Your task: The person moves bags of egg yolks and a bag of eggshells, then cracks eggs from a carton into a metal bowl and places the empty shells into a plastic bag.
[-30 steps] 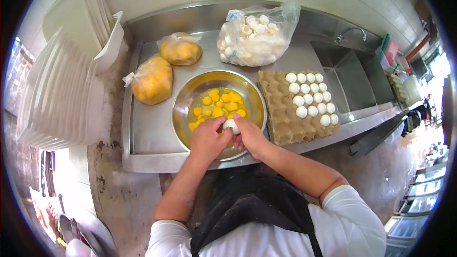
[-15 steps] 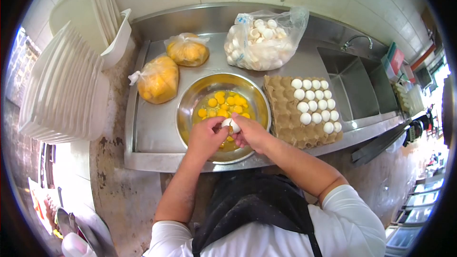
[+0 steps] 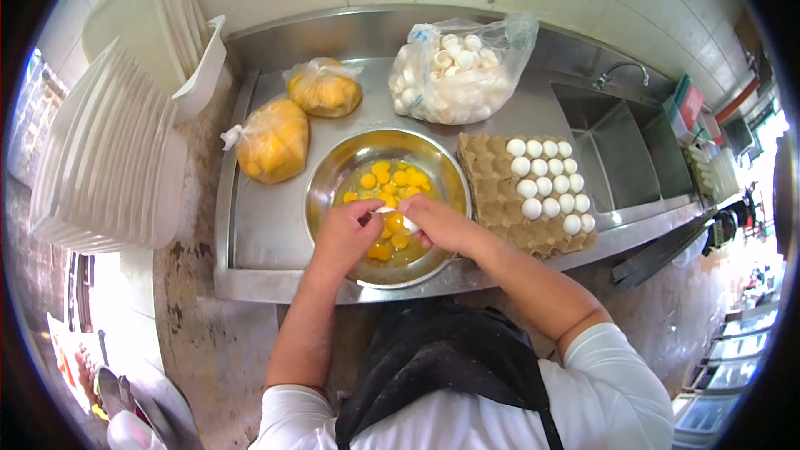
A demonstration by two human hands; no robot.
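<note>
Above a wide steel bowl (image 3: 321,200), my left hand (image 3: 346,232) and my right hand (image 3: 437,223) each grip part of a cracked egg. The white eggshell (image 3: 409,223) is pulled apart between them, with a yolk (image 3: 394,222) showing in the gap. Several raw yolks (image 3: 368,181) lie in clear egg white in the bowl. To the right of the bowl rests a cardboard egg tray (image 3: 485,173), its right part filled with several white eggs (image 3: 527,188) and its left cups bare.
Behind the bowl stands a plastic bag of eggshells (image 3: 454,75). Two tied bags of yellow contents, one larger bag (image 3: 273,142) and one smaller bag (image 3: 325,87), sit back left. A sink (image 3: 604,146) is on the right; stacked white trays (image 3: 108,158) stand left.
The egg, cracked but held together before, is now split open. My hands have moved slightly apart, and a yolk shows between the shell parts.
</note>
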